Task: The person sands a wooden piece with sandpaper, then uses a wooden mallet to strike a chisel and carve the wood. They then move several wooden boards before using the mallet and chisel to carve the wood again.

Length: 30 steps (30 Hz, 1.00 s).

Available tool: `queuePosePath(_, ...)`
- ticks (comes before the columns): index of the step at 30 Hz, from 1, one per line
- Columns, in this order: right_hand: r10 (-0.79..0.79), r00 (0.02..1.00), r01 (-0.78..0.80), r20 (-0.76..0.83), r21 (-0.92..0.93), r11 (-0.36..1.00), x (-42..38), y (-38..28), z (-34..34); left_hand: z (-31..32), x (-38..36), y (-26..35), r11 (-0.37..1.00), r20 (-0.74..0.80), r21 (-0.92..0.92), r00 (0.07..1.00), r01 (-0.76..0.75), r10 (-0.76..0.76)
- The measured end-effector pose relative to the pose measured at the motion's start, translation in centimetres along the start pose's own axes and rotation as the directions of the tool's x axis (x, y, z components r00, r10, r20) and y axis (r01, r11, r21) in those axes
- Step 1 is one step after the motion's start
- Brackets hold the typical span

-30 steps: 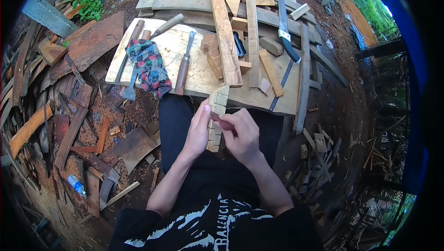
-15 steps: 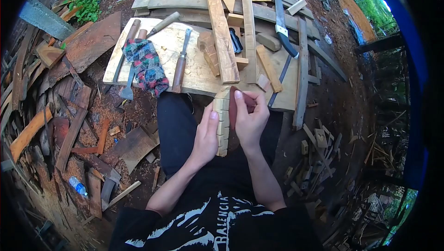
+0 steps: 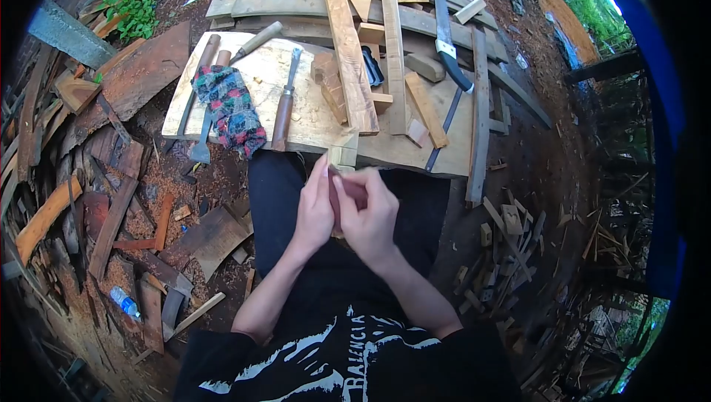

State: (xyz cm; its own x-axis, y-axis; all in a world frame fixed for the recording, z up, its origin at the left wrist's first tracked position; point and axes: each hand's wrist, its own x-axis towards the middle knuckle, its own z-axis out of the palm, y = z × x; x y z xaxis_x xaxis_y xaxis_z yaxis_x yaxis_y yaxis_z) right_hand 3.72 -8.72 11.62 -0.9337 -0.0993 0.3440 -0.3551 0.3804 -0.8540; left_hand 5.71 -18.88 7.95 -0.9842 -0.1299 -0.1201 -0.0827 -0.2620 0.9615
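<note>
The left hand (image 3: 316, 209) had its fingers closed on a pale wood block (image 3: 342, 153), which stuck out past the fingertips. The right hand (image 3: 370, 213) pinched a red-brown sheet (image 3: 355, 193) between thumb and fingers, just beside the left fingers.

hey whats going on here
The person's left hand holds a wood piece, while the right hand pinches a reddish-brown sheet, perhaps sandpaper, close over it. The hands hide much of both. A chisel and plaid cloth lie on the board ahead, in neither grip.
</note>
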Motion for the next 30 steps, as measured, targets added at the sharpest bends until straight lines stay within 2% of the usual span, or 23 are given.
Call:
queuePosePath(2, -0.01, 1.0, 0.01, -0.022, -0.028, 1.0, -0.6, -0.1, -0.6, 0.3, -0.3, 0.0, 1.0, 0.017, -0.008, 1.0, 0.006, -0.006)
queuePosePath(4, 0.06, 0.997, -0.06, -0.057, 0.015, 0.998, 0.6, 0.0, -0.9, 1.1, -1.2, -0.3, 0.997, 0.002, 0.062, 0.999, 0.042, -0.042)
queuePosePath(5, 0.109, 0.988, -0.106, -0.105, 0.042, 0.994, 1.5, -0.6, -1.2, 1.7, -1.5, 0.1, 0.996, -0.007, 0.089, 1.0, -0.023, 0.024)
queuePosePath(6, 0.184, 0.977, -0.187, -0.11, -0.016, 0.982, 2.2, -0.4, -1.6, 2.0, -1.6, 0.6, 0.996, 0.021, 0.081, 1.0, -0.024, 0.022)
queuePosePath(9, 0.174, 0.94, -0.146, -0.293, 0.114, 0.983, 3.6, 0.4, -2.2, 1.8, -1.2, 1.2, 0.998, 0.003, 0.054, 1.0, -0.01, 0.01)
queuePosePath(11, 0.189, 0.944, -0.148, -0.27, 0.166, 0.975, 3.7, 0.3, -3.1, 1.0, -0.7, 1.6, 0.972, 0.042, -0.172, 0.987, 0.159, -0.154)
queuePosePath(12, 0.174, 0.952, -0.129, -0.251, 0.183, 0.975, 3.9, -0.4, -3.4, 0.4, -0.4, 1.6, 0.972, 0.033, -0.175, 0.988, 0.156, -0.153)
queuePosePath(13, 0.173, 0.955, -0.13, -0.242, 0.186, 0.974, 3.8, 0.0, -3.7, -0.2, -0.2, 1.7, 0.936, 0.056, -0.254, 0.969, 0.245, -0.239)
queuePosePath(14, 0.043, 0.99, -0.033, -0.136, 0.074, 0.997, 3.6, 0.8, -4.1, -0.5, 0.0, 1.6, 0.884, 0.088, -0.327, 0.943, 0.333, -0.322)
queuePosePath(15, -0.078, 0.997, 0.077, -0.017, -0.027, 0.997, 3.4, 1.1, -4.1, -0.6, 0.1, 1.7, 0.892, 0.083, -0.299, 0.941, 0.337, -0.328)
queuePosePath(16, -0.074, 0.996, 0.074, 0.048, -0.013, 0.997, 2.9, 1.1, -3.9, -0.5, 0.0, 1.7, 0.892, 0.082, -0.298, 0.94, 0.339, -0.33)
queuePosePath(18, -0.256, 0.956, 0.268, 0.142, -0.077, 0.96, 2.6, 0.5, -3.8, -0.1, -0.2, 1.5, 0.984, 0.09, -0.094, 0.986, 0.149, -0.141)
queuePosePath(19, -0.289, 0.947, 0.301, 0.139, -0.076, 0.951, 2.5, 0.0, -3.7, 0.2, -0.5, 1.9, 0.982, 0.063, -0.121, 0.988, 0.146, -0.139)
queuePosePath(23, -0.222, 0.968, 0.229, 0.113, -0.055, 0.972, 2.0, 2.2, -4.1, 0.4, -0.8, 2.1, 0.984, 0.079, -0.129, 0.99, 0.124, -0.115)
queuePosePath(26, -0.273, 0.953, 0.284, 0.131, -0.076, 0.956, 2.2, 2.2, -3.8, 0.5, -1.0, 1.0, 0.979, 0.048, -0.132, 0.988, 0.152, -0.147)
queuePosePath(28, -0.289, 0.949, 0.299, 0.123, -0.071, 0.952, 2.6, 1.3, -3.6, 0.7, -1.2, 1.3, 0.99, 0.001, -0.108, 0.996, 0.093, -0.094)
queuePosePath(30, -0.307, 0.945, 0.315, 0.109, -0.059, 0.947, 2.4, 1.2, -3.5, 0.5, -1.6, 1.9, 0.991, 0.006, -0.098, 0.995, 0.096, -0.096)
